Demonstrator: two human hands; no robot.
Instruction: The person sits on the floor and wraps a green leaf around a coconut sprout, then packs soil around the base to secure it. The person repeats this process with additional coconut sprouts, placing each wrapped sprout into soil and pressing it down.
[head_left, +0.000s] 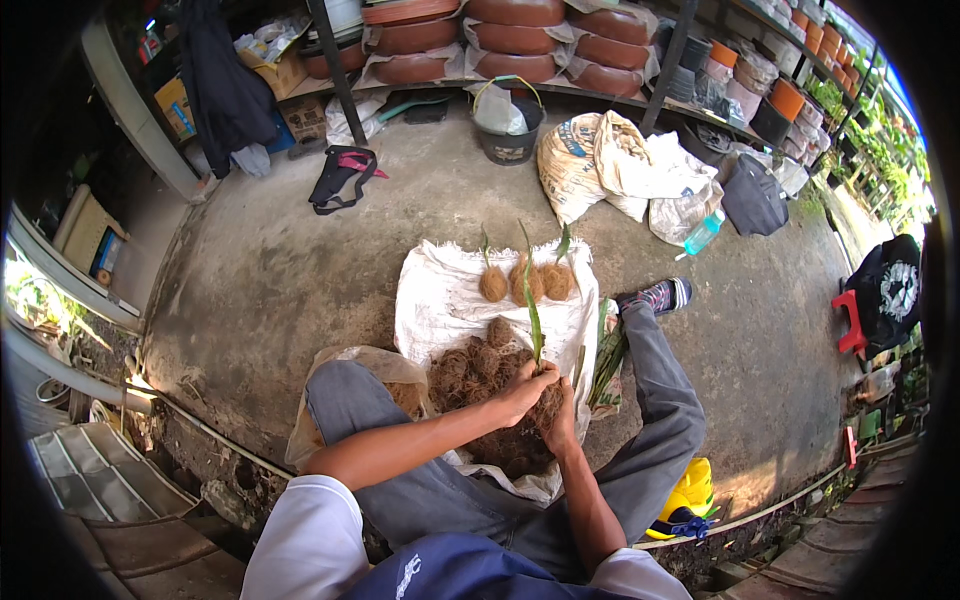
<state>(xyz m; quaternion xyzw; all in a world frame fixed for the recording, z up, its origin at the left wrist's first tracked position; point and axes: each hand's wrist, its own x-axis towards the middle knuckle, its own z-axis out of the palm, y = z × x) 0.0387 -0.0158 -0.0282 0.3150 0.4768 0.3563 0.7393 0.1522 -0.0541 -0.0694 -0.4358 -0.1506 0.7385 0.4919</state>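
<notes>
Between my two hands is a ball of brown fibrous roots or coir (546, 409) with a long green leaf (534, 315) rising from it. My left hand (521, 391) grips the leaf's base and the top of the ball from the left. My right hand (561, 420) closes around the ball's right side. Beneath and left of them lies a heap of brown fibre (469, 375) on a white woven sack (427, 277). Farther out on the sack stand three fibre-wrapped balls (493, 285), each with a green leaf. Which parts of the ball my fingers cover cannot be seen.
Long green leaves (609, 360) lie beside my right leg. At my left knee is a translucent plastic bag (367, 360) with brown fibre. Beyond are a black bucket (508, 139), full sacks (574, 169) and a turquoise bottle (703, 234). A yellow container (686, 491) sits at lower right.
</notes>
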